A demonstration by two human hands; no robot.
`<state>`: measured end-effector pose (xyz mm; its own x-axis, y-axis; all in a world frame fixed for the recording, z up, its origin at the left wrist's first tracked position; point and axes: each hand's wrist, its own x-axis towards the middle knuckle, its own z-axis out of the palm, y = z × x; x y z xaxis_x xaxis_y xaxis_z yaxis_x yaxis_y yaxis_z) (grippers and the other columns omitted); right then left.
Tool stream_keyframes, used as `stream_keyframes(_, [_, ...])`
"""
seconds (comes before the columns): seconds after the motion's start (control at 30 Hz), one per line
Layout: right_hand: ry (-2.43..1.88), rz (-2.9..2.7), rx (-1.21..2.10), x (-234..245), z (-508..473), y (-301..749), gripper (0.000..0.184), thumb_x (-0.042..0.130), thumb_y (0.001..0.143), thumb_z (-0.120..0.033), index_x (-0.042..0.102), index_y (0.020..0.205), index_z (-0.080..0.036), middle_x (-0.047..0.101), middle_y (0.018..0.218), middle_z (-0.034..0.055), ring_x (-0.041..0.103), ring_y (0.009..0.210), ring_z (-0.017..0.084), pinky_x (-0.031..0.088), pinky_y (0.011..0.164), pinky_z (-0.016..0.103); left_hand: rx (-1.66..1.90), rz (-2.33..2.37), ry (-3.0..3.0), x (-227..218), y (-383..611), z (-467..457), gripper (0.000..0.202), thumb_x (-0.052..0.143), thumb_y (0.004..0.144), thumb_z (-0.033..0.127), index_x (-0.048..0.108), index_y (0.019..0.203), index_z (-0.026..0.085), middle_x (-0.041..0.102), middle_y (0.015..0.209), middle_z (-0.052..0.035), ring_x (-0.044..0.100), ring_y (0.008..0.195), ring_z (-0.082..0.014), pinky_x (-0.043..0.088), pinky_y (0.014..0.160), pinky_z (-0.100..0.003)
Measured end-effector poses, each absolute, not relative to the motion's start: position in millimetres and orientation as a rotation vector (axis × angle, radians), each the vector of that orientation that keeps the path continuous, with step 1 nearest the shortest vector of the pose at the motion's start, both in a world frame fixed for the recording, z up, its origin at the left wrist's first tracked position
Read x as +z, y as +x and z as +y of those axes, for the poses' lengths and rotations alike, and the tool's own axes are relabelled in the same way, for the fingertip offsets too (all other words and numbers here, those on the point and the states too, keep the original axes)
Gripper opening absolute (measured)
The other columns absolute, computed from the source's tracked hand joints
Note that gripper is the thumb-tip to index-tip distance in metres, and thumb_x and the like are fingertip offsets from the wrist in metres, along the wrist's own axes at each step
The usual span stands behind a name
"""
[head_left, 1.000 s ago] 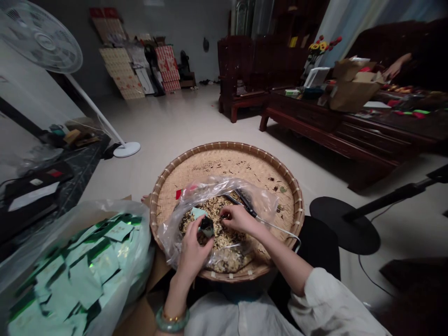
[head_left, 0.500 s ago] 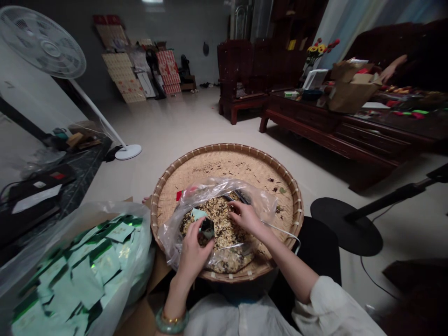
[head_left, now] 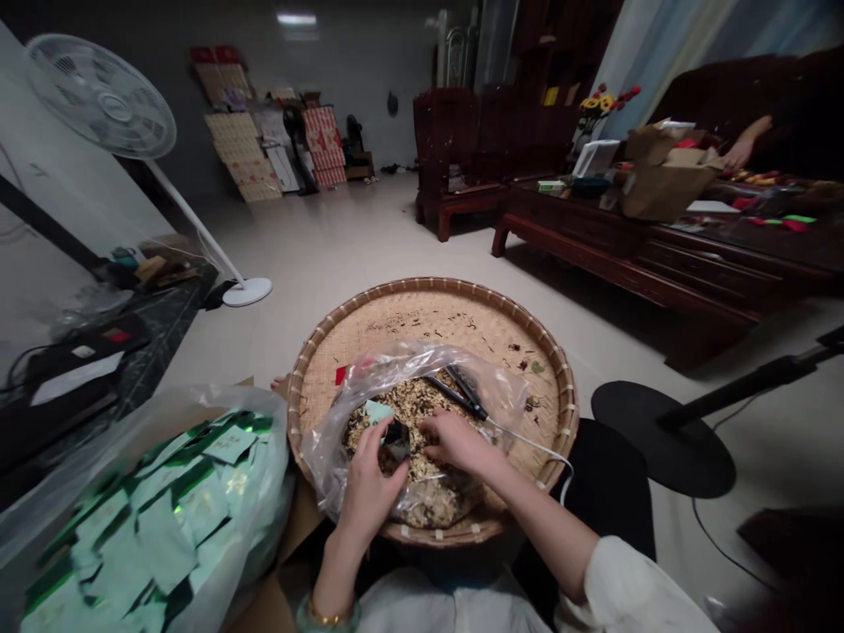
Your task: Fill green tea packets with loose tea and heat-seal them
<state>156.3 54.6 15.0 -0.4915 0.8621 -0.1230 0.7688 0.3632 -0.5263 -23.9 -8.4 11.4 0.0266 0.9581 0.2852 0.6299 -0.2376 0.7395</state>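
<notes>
My left hand [head_left: 373, 479] grips a small dark green pouch [head_left: 396, 442], its mouth spread and tipped toward the right. Beside it, my right hand [head_left: 454, 440] has its fingers curled together at the loose dried mix [head_left: 412, 400] of pale and dark bits; what lies inside the fingertips is mostly hidden. The mix fills a clear plastic bag [head_left: 330, 440] opened on a round woven bamboo tray [head_left: 396, 312]. A pale green packet [head_left: 378, 411] lies on the mix behind the pouch. A black hair straightener [head_left: 462, 393] with a white cord rests behind my right hand.
To the left, a clear bag [head_left: 264, 400] holds many pale green packets [head_left: 162, 541]. A white fan [head_left: 247, 292] stands beyond it, and a black round stand base [head_left: 659, 440] is on the right. A co-worker's hand [head_left: 739, 154] reaches over the dark wooden table [head_left: 580, 220].
My right hand has moved down and toward me, from hovering with parted fingers to curled fingers at the mix. More of the straightener shows. The pouch stays in my left hand.
</notes>
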Motion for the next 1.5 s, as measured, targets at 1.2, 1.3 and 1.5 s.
stream_keyframes(1.2, [-1.222, -2.332, 0.479, 81, 7, 146, 0.010, 0.064, 0.083, -0.025, 0.067, 0.091, -0.019, 0.053, 0.093, 0.0079, 0.049, 0.088, 0.021, 0.043, 0.070, 0.032, 1.128, 1.582, 1.919, 13, -15, -13, 0.055, 0.056, 0.076, 0.014, 0.045, 0.130, 0.022, 0.053, 0.121, -0.0104, 0.053, 0.115, -0.0247, 0.045, 0.097, -0.042])
stream_keyframes(1.3, [-1.140, -2.288, 0.517, 81, -4, 155, 0.011, 0.061, 0.086, -0.026, 0.067, 0.094, -0.021, 0.053, 0.092, 0.0073, 0.049, 0.088, 0.021, 0.044, 0.072, 0.033, 1.153, 1.603, 1.949, 12, -18, -17, 0.063, 0.056, 0.073, 0.010, 0.041, 0.133, 0.023, 0.050, 0.123, -0.0095, 0.051, 0.117, -0.0246, 0.043, 0.100, -0.043])
stream_keyframes(1.5, [-1.108, -2.326, 0.542, 84, -19, 160, 0.015, 0.056, 0.088, -0.024, 0.064, 0.101, -0.022, 0.055, 0.097, 0.0083, 0.050, 0.091, 0.021, 0.045, 0.074, 0.034, 1.170, 1.568, 2.015, 11, -16, -21, 0.069, 0.053, 0.070, 0.004, 0.038, 0.135, 0.022, 0.049, 0.121, -0.0099, 0.052, 0.114, -0.0245, 0.044, 0.099, -0.043])
